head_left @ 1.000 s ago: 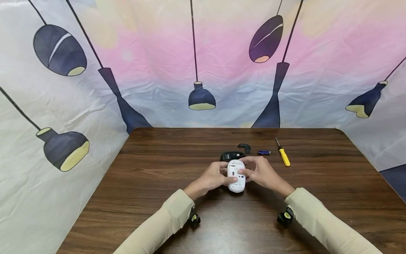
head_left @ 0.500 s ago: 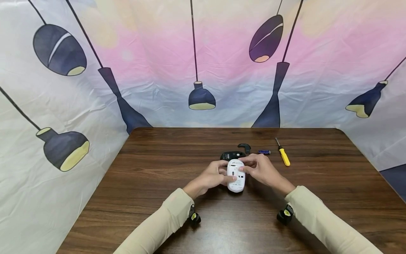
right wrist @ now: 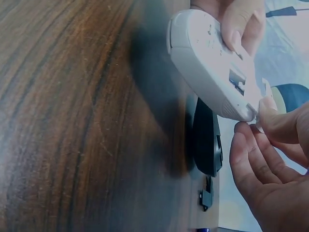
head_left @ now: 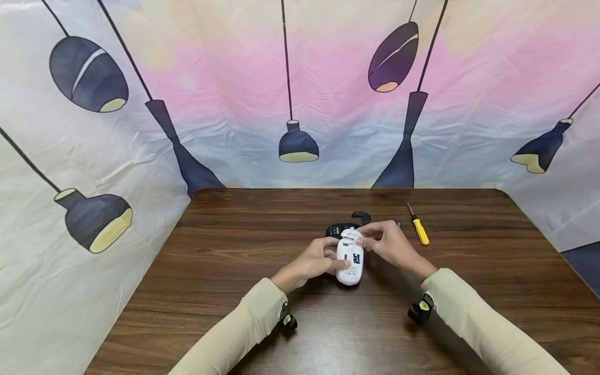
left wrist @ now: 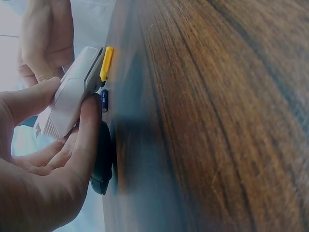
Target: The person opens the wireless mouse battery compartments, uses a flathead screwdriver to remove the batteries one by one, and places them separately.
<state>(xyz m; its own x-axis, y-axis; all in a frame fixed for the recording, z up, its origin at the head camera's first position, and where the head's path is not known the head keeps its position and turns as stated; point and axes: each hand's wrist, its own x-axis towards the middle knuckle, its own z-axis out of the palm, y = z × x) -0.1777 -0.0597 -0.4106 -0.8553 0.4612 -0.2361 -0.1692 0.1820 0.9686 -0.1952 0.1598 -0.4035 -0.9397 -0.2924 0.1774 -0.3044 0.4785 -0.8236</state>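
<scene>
A white computer mouse (head_left: 349, 274) is held over the table, its underside turned up. My left hand (head_left: 315, 260) grips its left side, thumb lying across the underside. At the mouse's far end my right hand (head_left: 391, 242) pinches a white battery cover (head_left: 351, 233), which has slid partly off. The right wrist view shows an uncovered slot (right wrist: 236, 79) with something dark blue in it. Behind the white mouse lies a black mouse (head_left: 338, 229), partly hidden by it.
A curved black cover (head_left: 361, 215) lies behind the black mouse. To its right, a blue battery (left wrist: 104, 100) is mostly hidden by my right hand in the head view. Farther right lies a yellow-handled screwdriver (head_left: 420, 232) on the wooden table (head_left: 244, 224).
The white cover has moved away from me along the mouse, uncovering the slot. My right hand has shifted slightly farther away with it; my left hand stays nearly still.
</scene>
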